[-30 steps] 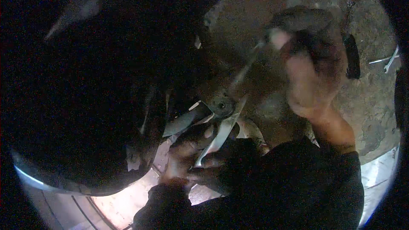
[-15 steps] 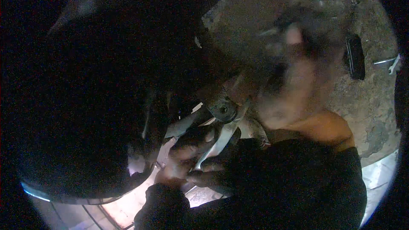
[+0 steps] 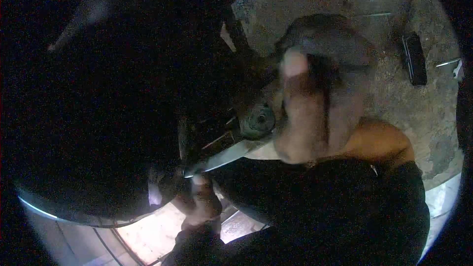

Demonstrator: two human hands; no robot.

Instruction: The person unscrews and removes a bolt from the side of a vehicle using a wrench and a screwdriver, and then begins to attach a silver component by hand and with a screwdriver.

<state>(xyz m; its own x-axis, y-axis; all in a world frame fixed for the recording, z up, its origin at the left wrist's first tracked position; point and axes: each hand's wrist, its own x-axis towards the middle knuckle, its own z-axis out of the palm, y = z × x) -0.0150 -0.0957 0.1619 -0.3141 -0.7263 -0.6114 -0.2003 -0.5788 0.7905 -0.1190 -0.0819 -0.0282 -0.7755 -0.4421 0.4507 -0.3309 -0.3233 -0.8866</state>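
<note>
A shiny flat metal bar (image 3: 224, 159) slants across the middle, just below a round dark metal hub with a bolt in its centre (image 3: 261, 119). My left hand (image 3: 201, 202) is closed at the bar's lower left end, its thumb pressed against it. To the right of the hub is my right hand (image 3: 310, 108), blurred, with the thumb up and the fingers curled around something dark I cannot make out. The bar's right end disappears behind this hand. Deep shadow hides most of the machine part around the hub.
A large dark rounded body (image 3: 98, 133) fills the left side. On the worn concrete floor (image 3: 433, 123) at right lie a black oblong object (image 3: 414, 59) and a metal wrench (image 3: 457, 70). Brightly lit tiles (image 3: 152, 231) show at lower left.
The metal bar has swung to a flatter slant, its lower end now further left and up. My right hand has shifted left and its blur has lessened; my left thumb has come onto the bar's end.
</note>
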